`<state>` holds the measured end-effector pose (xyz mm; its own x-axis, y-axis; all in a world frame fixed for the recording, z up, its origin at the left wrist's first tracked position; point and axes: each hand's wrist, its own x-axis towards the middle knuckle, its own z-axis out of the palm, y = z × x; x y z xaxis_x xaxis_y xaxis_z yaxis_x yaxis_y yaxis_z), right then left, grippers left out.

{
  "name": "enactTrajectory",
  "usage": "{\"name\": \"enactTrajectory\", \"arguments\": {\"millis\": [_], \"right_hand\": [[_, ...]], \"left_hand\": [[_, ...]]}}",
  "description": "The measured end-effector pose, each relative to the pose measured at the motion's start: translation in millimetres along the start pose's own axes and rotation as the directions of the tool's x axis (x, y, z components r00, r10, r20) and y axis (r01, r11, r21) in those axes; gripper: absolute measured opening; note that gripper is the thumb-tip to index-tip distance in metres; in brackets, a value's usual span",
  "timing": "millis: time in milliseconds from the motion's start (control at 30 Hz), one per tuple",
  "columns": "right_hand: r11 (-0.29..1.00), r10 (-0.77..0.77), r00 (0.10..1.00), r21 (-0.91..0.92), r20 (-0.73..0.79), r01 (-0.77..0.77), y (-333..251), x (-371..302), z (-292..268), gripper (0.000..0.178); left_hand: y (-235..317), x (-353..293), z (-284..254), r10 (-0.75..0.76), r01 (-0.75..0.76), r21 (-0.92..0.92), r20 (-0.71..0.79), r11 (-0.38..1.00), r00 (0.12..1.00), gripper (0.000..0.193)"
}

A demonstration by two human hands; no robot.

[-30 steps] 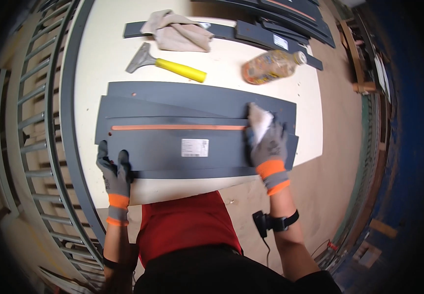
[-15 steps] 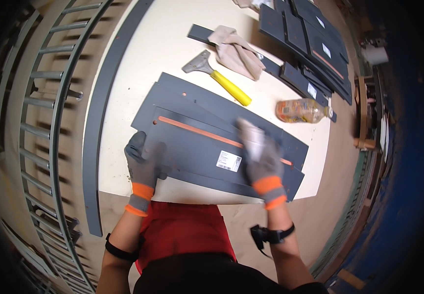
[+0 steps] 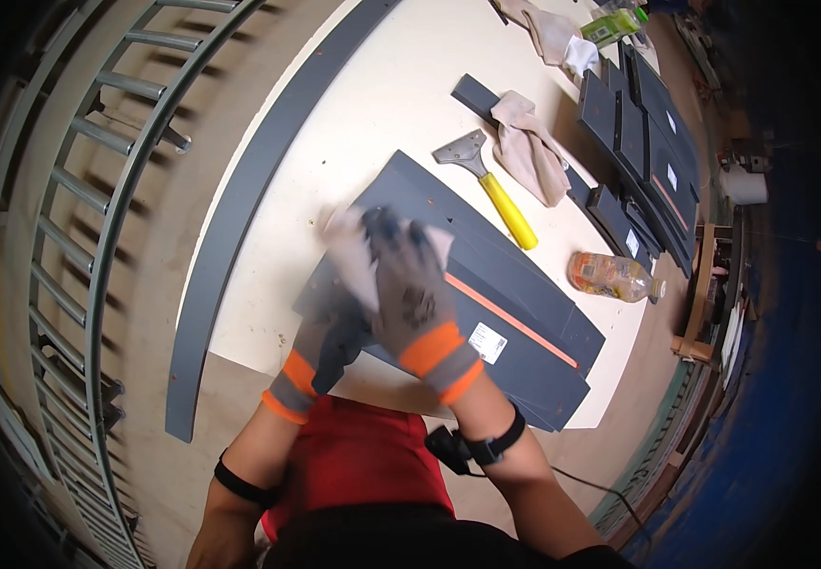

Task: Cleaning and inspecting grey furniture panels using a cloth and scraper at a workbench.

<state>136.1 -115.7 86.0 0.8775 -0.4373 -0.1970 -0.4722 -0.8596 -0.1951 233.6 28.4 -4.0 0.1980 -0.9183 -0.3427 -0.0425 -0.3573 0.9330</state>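
My gloved right hand [image 3: 412, 289] presses a pale cloth [image 3: 352, 254] against the left part of a dark grey panel [image 3: 534, 365], its fingers curled over the fabric and a little blurred. Just below it, my gloved left hand [image 3: 333, 327] overlaps the panel's near left edge; its fingers are smeared and partly covered. The panel bears an orange strip [image 3: 515, 322] and a white label [image 3: 487, 343]. Another grey panel [image 3: 410, 190] lies beneath, sticking out on the far side. Beyond them rests a scraper with a yellow handle [image 3: 508, 211].
A bottle [image 3: 610, 276] lies right of the panels, beside a crumpled beige cloth [image 3: 532, 156] farther back. Stacked grey panels [image 3: 633, 142] fill the far right. A long grey strip [image 3: 240, 213] runs along the table's left side, with a roller conveyor [image 3: 93, 194] beyond.
My right hand has swept left across the panel with the cloth, coming close to my left hand. The view has shifted, so the table's things appear farther right.
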Motion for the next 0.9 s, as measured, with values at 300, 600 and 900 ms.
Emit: {"name": "enactTrajectory", "arguments": {"millis": [300, 600, 900], "right_hand": [[0.997, 0.049, 0.999, 0.055, -0.002, -0.049, 8, -4, 1, 0.067], [0.981, -0.051, 0.998, 0.188, 0.038, 0.043, -53, -40, 14, 0.066], [0.389, 0.365, 0.916, 0.867, 0.166, -0.312, -24, -114, 1, 0.040]], "left_hand": [[12, 0, 4, -0.166, 0.150, -0.605, 0.030, 0.782, 0.986, 0.039], [43, 4, -12, 0.462, -0.366, 0.305, -0.354, 0.879, 0.813, 0.036], [5, 1, -29, 0.356, -0.320, 0.297, -0.076, 0.900, 0.931, 0.036]]}}
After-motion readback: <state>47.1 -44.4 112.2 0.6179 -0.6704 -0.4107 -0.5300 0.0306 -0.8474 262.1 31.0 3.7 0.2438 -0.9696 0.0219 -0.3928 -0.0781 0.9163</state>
